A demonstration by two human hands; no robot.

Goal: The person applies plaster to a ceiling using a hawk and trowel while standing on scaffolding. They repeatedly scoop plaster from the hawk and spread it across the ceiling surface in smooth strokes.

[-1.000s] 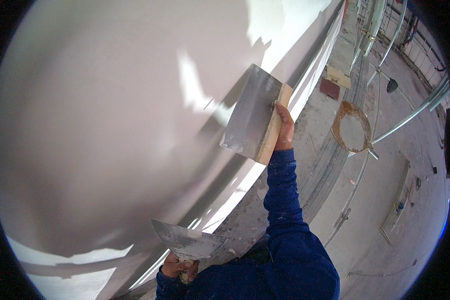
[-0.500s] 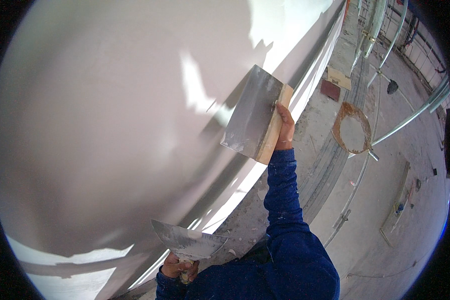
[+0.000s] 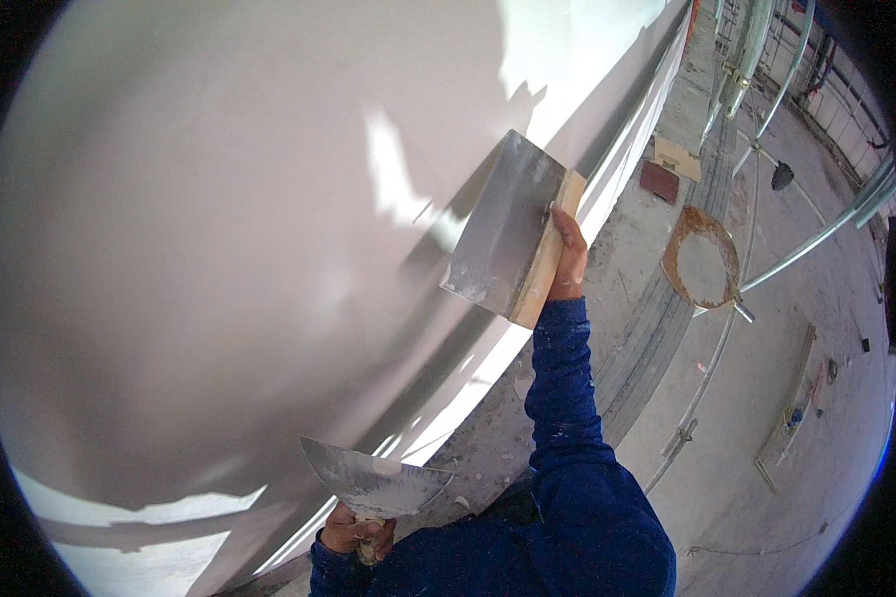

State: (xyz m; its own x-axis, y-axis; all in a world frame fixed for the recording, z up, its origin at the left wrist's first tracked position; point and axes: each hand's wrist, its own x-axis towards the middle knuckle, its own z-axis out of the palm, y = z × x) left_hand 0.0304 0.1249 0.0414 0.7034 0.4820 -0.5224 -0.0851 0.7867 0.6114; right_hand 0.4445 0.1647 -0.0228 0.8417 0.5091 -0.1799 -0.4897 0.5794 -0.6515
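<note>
My right hand (image 3: 567, 254) is closed round the wooden back edge of a wide metal skimming blade (image 3: 503, 219). The blade tilts against or just off the pale wall (image 3: 219, 249), and I cannot tell whether its edge touches. White smears mark the metal near its lower corner. Low in the picture, my left hand (image 3: 356, 532) grips a putty knife (image 3: 378, 485) by its handle. Its broad, flared blade points up and carries whitish residue. The left fingers wrap the handle, which they mostly hide.
Along the wall's foot runs a concrete floor (image 3: 657, 408). To the right stand metal scaffold tubes (image 3: 816, 244) beside a rusty ring-shaped plate (image 3: 682, 261). Farther off lie a dark red board piece (image 3: 659, 182) and a cardboard piece (image 3: 676, 157). Sunlit patches and shadows cross the wall.
Almost nothing differs. The wall's light patches and the floor objects sit very slightly farther right in the picture, while both hands keep their tools in the same places.
</note>
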